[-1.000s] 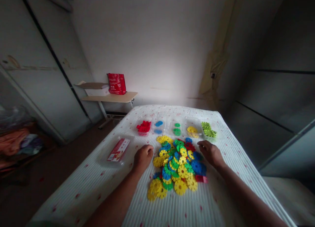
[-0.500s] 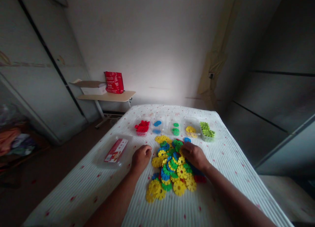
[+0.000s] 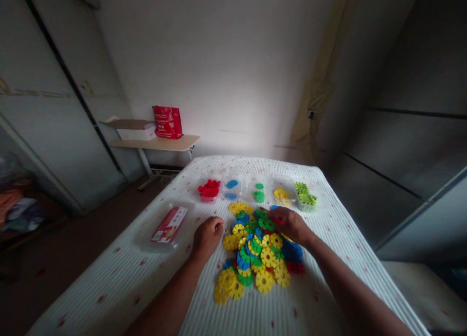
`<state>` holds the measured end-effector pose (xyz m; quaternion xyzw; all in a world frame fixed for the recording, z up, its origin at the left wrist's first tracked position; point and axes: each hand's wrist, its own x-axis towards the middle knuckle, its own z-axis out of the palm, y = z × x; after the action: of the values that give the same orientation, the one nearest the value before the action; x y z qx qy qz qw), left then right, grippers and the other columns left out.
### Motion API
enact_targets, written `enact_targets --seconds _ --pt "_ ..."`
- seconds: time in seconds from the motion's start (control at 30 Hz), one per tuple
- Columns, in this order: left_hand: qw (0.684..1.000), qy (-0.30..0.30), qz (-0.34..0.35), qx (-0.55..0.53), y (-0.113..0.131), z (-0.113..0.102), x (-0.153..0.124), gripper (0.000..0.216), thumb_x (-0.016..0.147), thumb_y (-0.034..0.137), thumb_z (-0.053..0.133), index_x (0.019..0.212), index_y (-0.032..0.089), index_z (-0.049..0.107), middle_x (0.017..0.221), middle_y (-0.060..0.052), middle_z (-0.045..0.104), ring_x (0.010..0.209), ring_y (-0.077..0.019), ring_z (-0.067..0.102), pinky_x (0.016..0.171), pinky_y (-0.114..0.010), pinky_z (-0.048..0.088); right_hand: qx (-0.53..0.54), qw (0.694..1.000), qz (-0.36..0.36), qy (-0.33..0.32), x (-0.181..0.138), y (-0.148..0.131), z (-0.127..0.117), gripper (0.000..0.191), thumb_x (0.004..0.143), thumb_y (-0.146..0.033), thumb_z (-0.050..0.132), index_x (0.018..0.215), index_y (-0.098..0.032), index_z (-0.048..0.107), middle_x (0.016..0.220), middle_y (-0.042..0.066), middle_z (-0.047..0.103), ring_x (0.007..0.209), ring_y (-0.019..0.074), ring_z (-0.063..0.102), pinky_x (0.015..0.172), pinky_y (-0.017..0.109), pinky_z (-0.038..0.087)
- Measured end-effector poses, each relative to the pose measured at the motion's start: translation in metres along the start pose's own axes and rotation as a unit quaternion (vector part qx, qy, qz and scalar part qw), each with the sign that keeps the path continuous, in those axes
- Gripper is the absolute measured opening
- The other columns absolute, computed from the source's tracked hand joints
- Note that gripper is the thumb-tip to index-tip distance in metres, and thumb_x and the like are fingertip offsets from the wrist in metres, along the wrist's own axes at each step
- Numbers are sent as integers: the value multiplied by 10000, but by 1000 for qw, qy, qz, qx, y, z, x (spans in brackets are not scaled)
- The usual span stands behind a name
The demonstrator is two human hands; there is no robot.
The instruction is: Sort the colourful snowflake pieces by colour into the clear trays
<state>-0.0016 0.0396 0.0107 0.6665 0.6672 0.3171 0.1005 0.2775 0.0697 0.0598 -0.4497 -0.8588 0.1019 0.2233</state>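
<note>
A heap of notched plastic discs [image 3: 268, 256] in yellow, green, blue and red lies on the cloth between my hands. My right hand [image 3: 295, 225] is over the heap's far right side, its fingers closed on a red notched disc [image 3: 279, 220] that they partly cover. To the left of the heap my left hand [image 3: 207, 236] rests with curled fingers, and no disc shows in it. Beyond the heap are clear tubs: one with red discs [image 3: 209, 188], one with blue discs [image 3: 232, 184], one with green discs [image 3: 259, 196], one with yellow discs [image 3: 281, 194] and one with light green discs [image 3: 306, 195].
A clear plastic box with a red and white label [image 3: 170, 224] lies at the left on the white ribbed tablecloth [image 3: 146, 282]. By the wall, a small side table [image 3: 175, 143] holds a red bag [image 3: 167, 122] and a white box [image 3: 136, 133].
My right hand has shifted slightly and a red disc now shows in its fingers. My left hand has stayed almost in place. The view has shifted slightly.
</note>
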Motion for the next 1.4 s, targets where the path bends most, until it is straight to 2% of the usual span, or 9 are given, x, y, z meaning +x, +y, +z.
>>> enact_targets --seconds 0.1,0.2,0.37,0.5,0.67,0.83,1.13,1.3,1.4 --pt "1000 3 6 -5 -1 0 0 198 764 134 446 799 192 632 858 -24 678 824 -135 612 762 -230 433 6 999 -31 -41 12 2 6 399 726 -164 536 1114 -216 612 1089 69 642 998 204 581 857 314 453" --pt "1000 3 9 -6 -2 0 0 197 765 135 447 797 195 632 855 -20 677 816 -133 613 756 -226 432 -4 995 -53 -89 21 2 9 461 683 -135 569 1133 -225 610 1116 66 631 1017 216 573 873 316 450" --pt "1000 -4 -1 -5 -1 0 0 198 769 144 445 806 196 632 872 -24 678 827 -144 610 761 -235 426 -48 988 -62 -136 28 5 9 486 649 -114 580 1108 -269 625 1055 49 633 919 201 594 794 286 469" --pt "1000 -8 -4 -9 -1 0 0 205 770 141 446 814 203 637 881 -21 679 831 -143 605 769 -236 420 -50 989 -58 -129 25 12 10 446 650 -159 601 1079 -275 628 1009 28 630 871 181 586 753 260 463" --pt "1000 -4 -6 -14 0 -1 0 206 766 135 449 812 201 639 875 -23 678 827 -137 603 765 -232 420 -44 990 -50 -120 18 17 11 390 670 -157 587 1055 -206 628 1004 61 615 892 188 572 768 269 448" --pt "1000 0 3 -10 -2 1 0 202 761 136 451 800 199 639 857 -21 675 822 -134 606 754 -223 422 -15 994 -40 -97 11 14 7 319 694 -171 589 1005 -216 636 935 46 607 830 166 573 715 252 448" --pt "1000 -6 -1 -3 -2 2 0 201 766 134 446 805 201 631 848 -15 674 816 -134 602 755 -226 419 6 997 -2 -72 2 7 -1 331 655 -247 658 985 -222 644 903 33 613 767 159 570 665 243 432" --pt "1000 -3 7 -3 -2 2 -1 194 766 138 447 795 204 627 850 -16 670 819 -134 603 749 -221 422 47 995 -10 -83 4 4 -8 135 724 -251 585 811 -189 668 765 12 622 676 126 554 595 207 395" --pt "1000 -4 6 -6 -3 2 -1 198 762 139 448 799 203 631 862 -18 671 816 -136 603 749 -224 420 71 994 -9 -87 8 2 -17 163 764 -265 526 734 -165 651 661 -3 600 592 106 521 535 195 364"
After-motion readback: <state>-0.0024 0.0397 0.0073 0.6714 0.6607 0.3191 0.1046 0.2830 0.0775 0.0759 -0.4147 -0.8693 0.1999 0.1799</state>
